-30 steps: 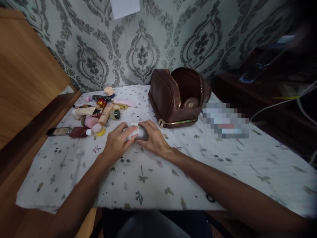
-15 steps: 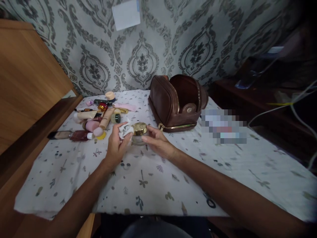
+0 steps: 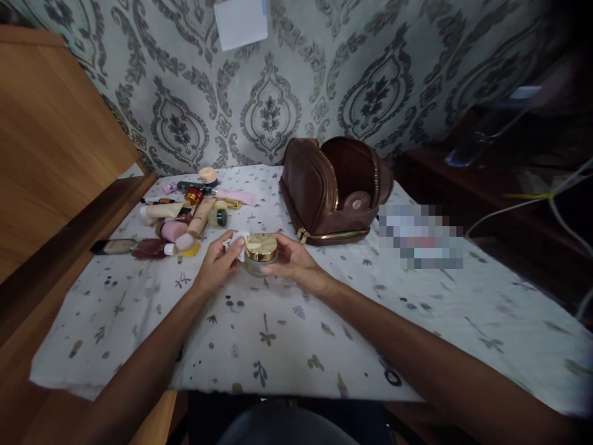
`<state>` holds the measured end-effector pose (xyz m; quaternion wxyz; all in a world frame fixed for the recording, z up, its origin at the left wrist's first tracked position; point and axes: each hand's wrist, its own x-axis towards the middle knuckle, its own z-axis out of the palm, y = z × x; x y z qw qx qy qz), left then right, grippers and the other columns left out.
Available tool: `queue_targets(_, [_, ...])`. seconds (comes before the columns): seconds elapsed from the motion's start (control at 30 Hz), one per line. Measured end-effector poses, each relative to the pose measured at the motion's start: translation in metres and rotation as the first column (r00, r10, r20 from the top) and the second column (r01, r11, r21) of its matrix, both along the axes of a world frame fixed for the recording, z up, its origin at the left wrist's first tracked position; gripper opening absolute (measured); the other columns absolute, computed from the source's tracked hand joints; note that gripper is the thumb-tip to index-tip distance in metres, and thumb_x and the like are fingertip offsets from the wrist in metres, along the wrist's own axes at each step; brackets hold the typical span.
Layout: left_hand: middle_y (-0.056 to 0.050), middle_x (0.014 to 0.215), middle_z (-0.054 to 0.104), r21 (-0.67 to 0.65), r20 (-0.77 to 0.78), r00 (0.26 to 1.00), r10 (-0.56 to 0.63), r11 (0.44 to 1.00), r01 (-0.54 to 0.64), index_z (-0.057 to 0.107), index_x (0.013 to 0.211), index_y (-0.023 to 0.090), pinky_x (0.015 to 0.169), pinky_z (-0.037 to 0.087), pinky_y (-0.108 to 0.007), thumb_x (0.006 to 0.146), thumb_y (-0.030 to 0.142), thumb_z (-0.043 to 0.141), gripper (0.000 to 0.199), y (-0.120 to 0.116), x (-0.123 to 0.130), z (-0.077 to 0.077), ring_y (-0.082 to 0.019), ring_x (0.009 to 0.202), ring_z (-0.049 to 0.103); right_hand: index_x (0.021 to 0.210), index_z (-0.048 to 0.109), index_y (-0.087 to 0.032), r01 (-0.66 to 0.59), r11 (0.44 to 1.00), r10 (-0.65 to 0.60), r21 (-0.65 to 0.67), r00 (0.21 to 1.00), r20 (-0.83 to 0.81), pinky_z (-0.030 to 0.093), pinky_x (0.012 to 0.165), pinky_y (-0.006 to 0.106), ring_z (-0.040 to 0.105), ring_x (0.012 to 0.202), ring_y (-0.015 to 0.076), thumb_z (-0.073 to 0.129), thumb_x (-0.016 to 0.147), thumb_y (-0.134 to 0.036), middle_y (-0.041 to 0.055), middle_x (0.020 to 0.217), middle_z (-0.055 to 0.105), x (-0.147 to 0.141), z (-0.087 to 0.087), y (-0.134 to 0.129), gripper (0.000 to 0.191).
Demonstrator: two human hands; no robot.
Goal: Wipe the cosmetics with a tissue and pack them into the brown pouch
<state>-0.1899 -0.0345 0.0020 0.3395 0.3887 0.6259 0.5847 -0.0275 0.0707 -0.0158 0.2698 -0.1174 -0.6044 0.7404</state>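
Between my hands, in the middle of the head view, is a round clear cosmetic jar [image 3: 260, 253] with a shiny gold lid. My right hand [image 3: 301, 264] grips its right side, thumb at the front. Pinched in my left hand [image 3: 217, 264] is a crumpled white tissue [image 3: 238, 241], pressed against the left side of the jar. The left fingers behind the tissue are partly hidden. Beyond the jar to the right, a brown leather toiletry bag [image 3: 308, 185] lies with its zipped top gaping.
Several cosmetics are grouped at the left, among them a dark red bottle [image 3: 149, 248], a pink tube [image 3: 236, 196] and a small green-lidded jar [image 3: 217, 216]. A blurred-out item [image 3: 420, 237] lies right of the bag. Wooden panelling [image 3: 60, 105] borders the left side.
The jar has tipped slightly so that more of its lid top shows. My left hand with the tissue has shifted a little around its left side. The camera view has moved slightly.
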Motion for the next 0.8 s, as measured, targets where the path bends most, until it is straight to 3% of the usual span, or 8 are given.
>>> queue_targets(0.17, [0.004,0.068,0.049,0.086,-0.265,0.96,-0.086,0.99,0.112,0.06,0.084,0.018,0.051,0.035,-0.019,0.088,0.054,0.06,0.036,-0.003,0.002,0.007,-0.009,0.058,0.042,0.125,0.057,-0.024,0.039,0.976,-0.048,0.213,0.998,0.035,0.044,0.102,0.037,0.059,0.111,0.0215,0.089,0.058,-0.032,0.0041,0.119,0.063,0.002,0.0,-0.003,0.075])
queue_targets(0.33, [-0.002,0.085,0.06,0.09,-0.522,0.847,-0.1,0.981,0.171,0.062,0.092,0.018,0.072,0.044,-0.026,0.094,0.04,0.055,0.023,-0.006,0.007,0.015,-0.016,0.08,0.054,0.116,0.058,-0.024,0.083,0.941,-0.112,0.327,0.991,0.069,0.047,0.091,0.033,0.058,0.096,0.0183,0.086,0.062,-0.034,0.0006,0.102,0.06,0.003,-0.001,-0.005,0.062])
queue_targets(0.43, [-0.005,0.095,0.065,0.099,-0.641,0.764,-0.073,0.98,0.176,0.064,0.104,0.019,0.078,0.046,-0.029,0.094,0.036,0.054,0.022,-0.009,0.01,0.019,-0.019,0.087,0.059,0.109,0.056,-0.024,0.135,0.938,-0.167,0.319,0.983,0.077,0.047,0.08,0.031,0.055,0.084,0.0157,0.086,0.062,-0.038,-0.0009,0.094,0.056,0.002,-0.001,-0.005,0.057])
queue_targets(0.6, [-0.004,0.091,0.06,0.088,-0.822,0.569,-0.043,0.976,0.2,0.064,0.116,0.018,0.072,0.046,-0.028,0.095,0.033,0.054,0.028,-0.012,0.01,0.022,-0.017,0.079,0.057,0.104,0.053,-0.024,0.143,0.956,-0.18,0.255,0.976,0.126,0.045,0.067,0.027,0.053,0.073,0.0124,0.085,0.06,-0.042,-0.002,0.093,0.054,0.001,-0.002,-0.005,0.058])
queue_targets(0.67, [-0.004,0.093,0.061,0.075,-0.834,0.551,-0.044,0.979,0.191,0.064,0.115,0.018,0.074,0.046,-0.028,0.095,0.033,0.054,0.027,-0.012,0.009,0.021,-0.018,0.083,0.059,0.103,0.053,-0.024,0.157,0.941,-0.2,0.299,0.972,0.12,0.046,0.07,0.028,0.054,0.076,0.0139,0.086,0.06,-0.043,-0.0015,0.092,0.055,0.001,-0.002,-0.005,0.057])
queue_targets(0.8, [-0.004,0.092,0.063,0.063,-0.795,0.605,-0.035,0.988,0.14,0.064,0.103,0.018,0.077,0.044,-0.03,0.096,0.033,0.053,0.02,-0.008,0.004,0.02,-0.019,0.087,0.059,0.102,0.056,-0.023,0.158,0.899,-0.217,0.407,0.971,0.103,0.046,0.079,0.032,0.056,0.087,0.0178,0.082,0.067,-0.045,0.0011,0.093,0.06,0.002,-0.001,-0.001,0.049])
